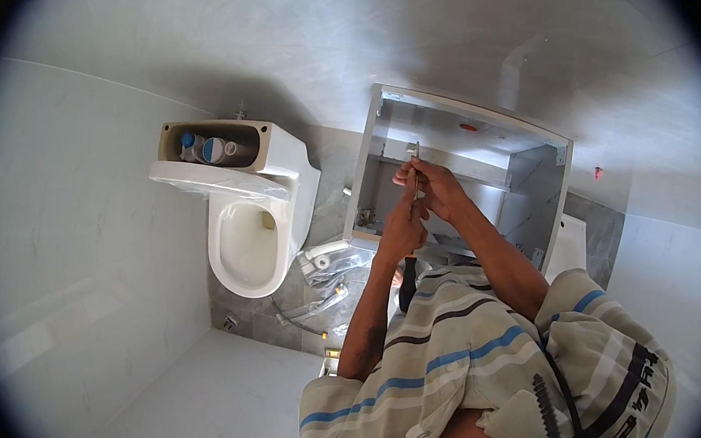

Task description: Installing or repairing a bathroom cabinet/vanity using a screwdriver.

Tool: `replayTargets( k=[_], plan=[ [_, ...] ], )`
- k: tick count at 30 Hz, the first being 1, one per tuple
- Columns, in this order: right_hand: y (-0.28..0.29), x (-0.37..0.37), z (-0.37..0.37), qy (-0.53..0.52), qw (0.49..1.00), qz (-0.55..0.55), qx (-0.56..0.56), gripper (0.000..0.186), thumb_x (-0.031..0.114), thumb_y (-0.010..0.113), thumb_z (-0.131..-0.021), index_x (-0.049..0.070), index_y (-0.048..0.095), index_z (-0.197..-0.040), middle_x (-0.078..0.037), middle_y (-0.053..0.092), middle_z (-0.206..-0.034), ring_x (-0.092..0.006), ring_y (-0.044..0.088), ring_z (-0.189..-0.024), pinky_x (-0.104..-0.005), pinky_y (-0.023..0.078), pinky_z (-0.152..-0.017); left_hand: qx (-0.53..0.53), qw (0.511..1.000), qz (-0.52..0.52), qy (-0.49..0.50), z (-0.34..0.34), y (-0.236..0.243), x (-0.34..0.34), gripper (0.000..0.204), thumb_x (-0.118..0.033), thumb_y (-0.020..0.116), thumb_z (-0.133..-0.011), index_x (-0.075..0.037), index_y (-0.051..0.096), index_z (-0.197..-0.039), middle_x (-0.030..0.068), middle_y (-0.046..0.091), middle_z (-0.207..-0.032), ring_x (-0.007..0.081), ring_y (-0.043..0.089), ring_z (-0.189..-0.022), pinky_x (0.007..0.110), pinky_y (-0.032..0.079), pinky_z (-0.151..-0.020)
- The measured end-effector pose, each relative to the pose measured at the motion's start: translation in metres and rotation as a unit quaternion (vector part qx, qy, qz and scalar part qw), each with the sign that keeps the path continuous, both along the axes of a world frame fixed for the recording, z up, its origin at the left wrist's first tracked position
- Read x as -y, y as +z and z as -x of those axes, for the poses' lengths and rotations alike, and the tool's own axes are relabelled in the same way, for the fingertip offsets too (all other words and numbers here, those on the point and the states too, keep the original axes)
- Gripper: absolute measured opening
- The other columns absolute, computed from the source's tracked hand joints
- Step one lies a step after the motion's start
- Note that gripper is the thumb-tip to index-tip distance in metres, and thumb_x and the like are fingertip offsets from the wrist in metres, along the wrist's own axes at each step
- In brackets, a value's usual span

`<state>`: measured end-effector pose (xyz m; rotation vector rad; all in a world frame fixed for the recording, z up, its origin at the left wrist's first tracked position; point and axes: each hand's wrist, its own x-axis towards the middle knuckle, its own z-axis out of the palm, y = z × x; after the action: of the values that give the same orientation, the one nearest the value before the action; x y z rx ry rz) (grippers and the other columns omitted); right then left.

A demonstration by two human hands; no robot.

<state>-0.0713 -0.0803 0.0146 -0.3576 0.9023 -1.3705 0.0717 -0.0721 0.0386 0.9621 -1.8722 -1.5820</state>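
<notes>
Together, both hands (439, 190) curled nearly closed on slim obj (415, 151).

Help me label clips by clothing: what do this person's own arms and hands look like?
The left hand and right hand are bare, with no gloves or watches visible. The left sleeve and right sleeve are short, loose and beige with blue stripes. A dark marking, possibly a tattoo, shows on the left forearm near the elbow.
</notes>
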Motion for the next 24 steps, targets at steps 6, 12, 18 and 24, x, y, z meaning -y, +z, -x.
replayTargets(
  k=[6,12,18,24],
  plan=[
    [-0.002,-0.004,0.001,0.036,0.999,-0.021,-0.006,0.031,0.038,0.058,-0.089,0.011,0.061,-0.102,-0.005,0.064,-0.100,-0.0202,0.059,-0.102,-0.0410,0.047,-0.082,-0.050,0.977,-0.205,0.013,0.002,0.005,0.005,0.061,-0.006,0.036,-0.090,-0.023,0.019,-0.146,0.0051,0.051,-0.068,0.0103,0.046,-0.043,0.026,0.038,-0.038],
    [-0.021,0.010,0.018,0.054,0.992,-0.113,-0.001,0.037,0.043,0.058,-0.087,0.012,0.058,-0.107,-0.005,0.064,-0.100,-0.0185,0.058,-0.102,-0.0393,0.046,-0.083,-0.062,0.994,-0.005,0.086,0.002,-0.031,0.011,0.051,-0.011,0.035,-0.094,-0.022,0.033,-0.143,-0.0038,0.038,-0.060,0.0052,0.038,-0.046,0.022,0.035,-0.042],
    [-0.056,0.068,0.097,-0.257,0.948,-0.031,0.184,0.042,0.025,0.068,-0.082,0.011,0.050,-0.118,-0.013,0.052,-0.113,-0.0287,0.046,-0.113,-0.0488,0.045,-0.089,-0.063,0.981,-0.168,0.075,0.004,-0.019,0.034,0.049,-0.010,0.039,-0.094,-0.019,0.034,-0.142,-0.0038,0.041,-0.065,0.0042,0.038,-0.054,0.021,0.036,-0.049],
    [-0.065,0.114,0.115,-0.270,0.943,0.025,0.193,0.025,0.015,0.067,-0.080,0.003,0.058,-0.100,-0.013,0.054,-0.095,-0.0261,0.057,-0.089,-0.0396,0.051,-0.087,0.068,0.993,0.056,0.074,0.022,-0.017,0.075,0.048,-0.010,0.040,-0.094,-0.017,0.033,-0.141,0.0126,0.058,-0.074,0.0229,0.055,-0.059,0.034,0.048,-0.063]
  ],
)
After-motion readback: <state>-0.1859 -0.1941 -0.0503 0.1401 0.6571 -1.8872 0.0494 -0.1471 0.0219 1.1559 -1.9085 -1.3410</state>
